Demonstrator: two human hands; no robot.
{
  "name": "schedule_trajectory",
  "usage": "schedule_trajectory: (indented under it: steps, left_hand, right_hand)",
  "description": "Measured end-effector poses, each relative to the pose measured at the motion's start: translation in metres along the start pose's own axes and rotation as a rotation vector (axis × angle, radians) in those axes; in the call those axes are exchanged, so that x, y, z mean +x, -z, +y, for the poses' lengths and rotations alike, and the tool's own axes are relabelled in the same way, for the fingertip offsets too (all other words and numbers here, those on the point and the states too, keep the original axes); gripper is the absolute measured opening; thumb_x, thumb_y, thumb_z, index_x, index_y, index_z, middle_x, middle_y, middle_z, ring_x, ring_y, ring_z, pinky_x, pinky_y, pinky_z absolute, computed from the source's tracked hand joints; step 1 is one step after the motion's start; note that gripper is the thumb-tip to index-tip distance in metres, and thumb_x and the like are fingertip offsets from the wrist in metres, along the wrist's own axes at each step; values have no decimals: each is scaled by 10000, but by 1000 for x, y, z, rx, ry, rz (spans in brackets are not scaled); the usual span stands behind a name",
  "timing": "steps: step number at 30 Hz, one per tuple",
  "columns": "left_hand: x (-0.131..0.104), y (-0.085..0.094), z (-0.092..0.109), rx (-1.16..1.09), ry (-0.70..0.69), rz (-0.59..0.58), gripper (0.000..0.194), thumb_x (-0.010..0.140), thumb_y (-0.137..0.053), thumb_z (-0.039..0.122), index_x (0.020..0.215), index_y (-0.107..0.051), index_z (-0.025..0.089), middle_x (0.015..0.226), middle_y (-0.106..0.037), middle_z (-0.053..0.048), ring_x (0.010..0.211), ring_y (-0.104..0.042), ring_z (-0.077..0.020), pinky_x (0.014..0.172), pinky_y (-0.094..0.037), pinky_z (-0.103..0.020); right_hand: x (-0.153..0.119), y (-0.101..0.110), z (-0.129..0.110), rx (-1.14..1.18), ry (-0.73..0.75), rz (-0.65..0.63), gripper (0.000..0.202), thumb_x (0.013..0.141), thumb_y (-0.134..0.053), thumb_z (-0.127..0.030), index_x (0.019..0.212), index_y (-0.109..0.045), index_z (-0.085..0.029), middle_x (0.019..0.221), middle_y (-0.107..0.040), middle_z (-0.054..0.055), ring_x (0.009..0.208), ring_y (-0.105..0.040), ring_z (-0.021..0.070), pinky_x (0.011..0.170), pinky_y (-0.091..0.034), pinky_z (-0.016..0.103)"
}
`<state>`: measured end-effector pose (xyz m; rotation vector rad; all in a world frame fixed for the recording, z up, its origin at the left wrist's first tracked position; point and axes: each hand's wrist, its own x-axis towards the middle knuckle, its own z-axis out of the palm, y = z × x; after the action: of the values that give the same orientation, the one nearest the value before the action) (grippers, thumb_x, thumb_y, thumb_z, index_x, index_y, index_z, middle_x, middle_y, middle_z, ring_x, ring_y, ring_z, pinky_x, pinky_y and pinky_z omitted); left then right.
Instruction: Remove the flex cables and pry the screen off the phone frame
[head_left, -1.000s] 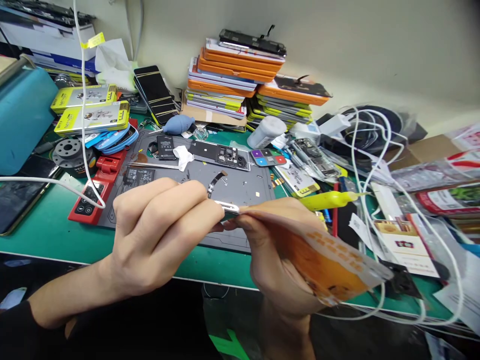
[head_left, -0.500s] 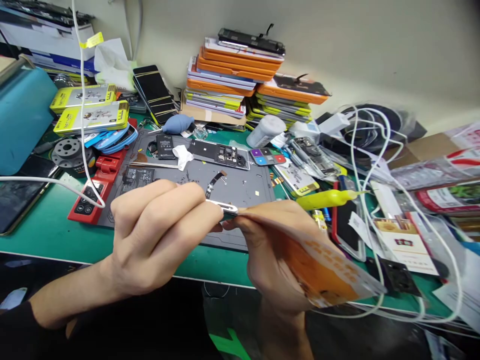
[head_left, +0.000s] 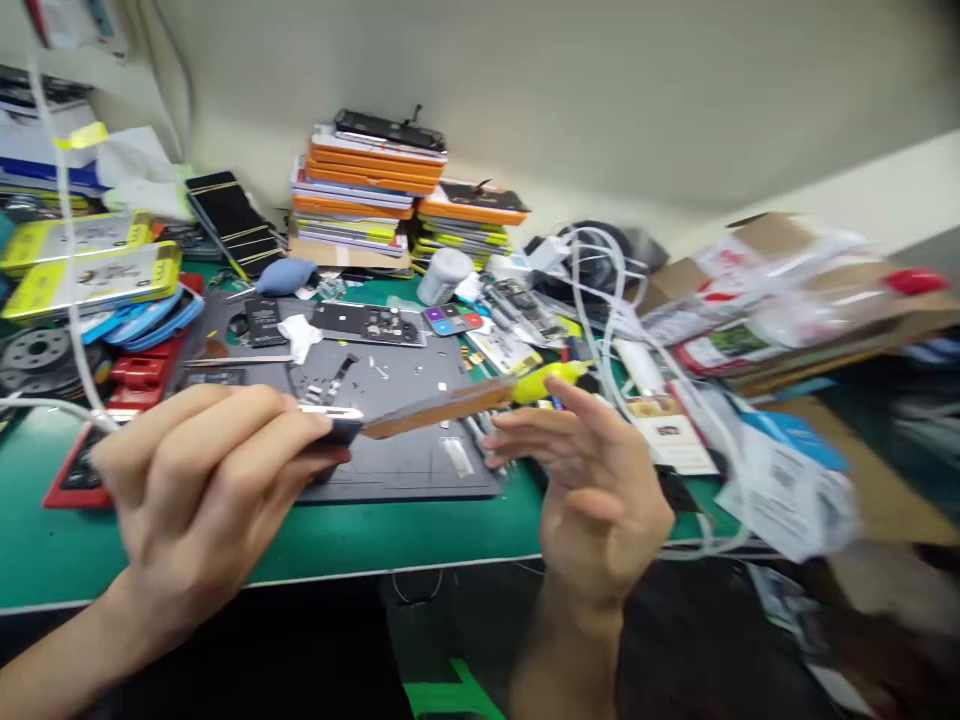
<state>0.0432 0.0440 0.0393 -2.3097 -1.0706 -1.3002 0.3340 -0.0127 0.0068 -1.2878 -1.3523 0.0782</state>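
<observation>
My left hand [head_left: 210, 490] is closed around a dark flat piece [head_left: 343, 432], possibly a phone battery; a narrow white strip [head_left: 334, 411] shows along its upper edge. From that piece an orange-brown film sheet [head_left: 442, 405] sticks out to the right, seen nearly edge-on. My right hand [head_left: 604, 490] is open beside the sheet's far end, fingers apart; any contact is unclear. Below and behind lies a grey work mat [head_left: 420, 480]. On it are an opened phone body [head_left: 367, 324], a black battery [head_left: 265, 323], a flex cable [head_left: 343, 374] and tweezers [head_left: 240, 360].
A yellow needle-tipped bottle [head_left: 551, 381] lies behind my right hand. Orange and yellow boxes [head_left: 375, 180] are stacked at the wall. White cables [head_left: 622, 300] loop on the right, near bagged goods [head_left: 750, 320]. A red holder [head_left: 142, 375] stands left, beside a blue air blower [head_left: 285, 276].
My right hand has let go of the orange film sheet and opened, moving away to the right. My left hand keeps the dark piece. The camera view has turned right.
</observation>
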Motion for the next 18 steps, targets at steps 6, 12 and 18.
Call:
schedule_trajectory:
  steps: [6,12,18]
  left_hand:
    - [-19,-9,-27,11,48,-80,554,1008,-822,447,1528,-639,502,1350,-738,-20,1211,-712,-367,926,-619,-793]
    - [-2,-10,-3,-15,49,42,550,1020,-832,281,1522,-651,413,1378,-738,7,1262,-698,-294,1123,-572,-621]
    - [9,-11,4,-1,-67,73,367,976,-877,229,1312,-728,239,1204,-761,-72,1168,-680,-232,1055,-513,-446]
  right_hand:
    - [2,60,90,-616,-88,312,486,1086,-716,-532,1415,-660,-179,1327,-703,104,1145,-717,229,994,-659,447]
    - [29,69,143,-774,-195,-15,495,1069,-739,-521,1425,-660,-186,1454,-659,124,1304,-674,280,1117,-616,533]
    - [42,64,120,-496,-114,-9,448,1071,-725,-564,1315,-701,-190,1267,-723,94,1156,-721,236,1033,-644,470]
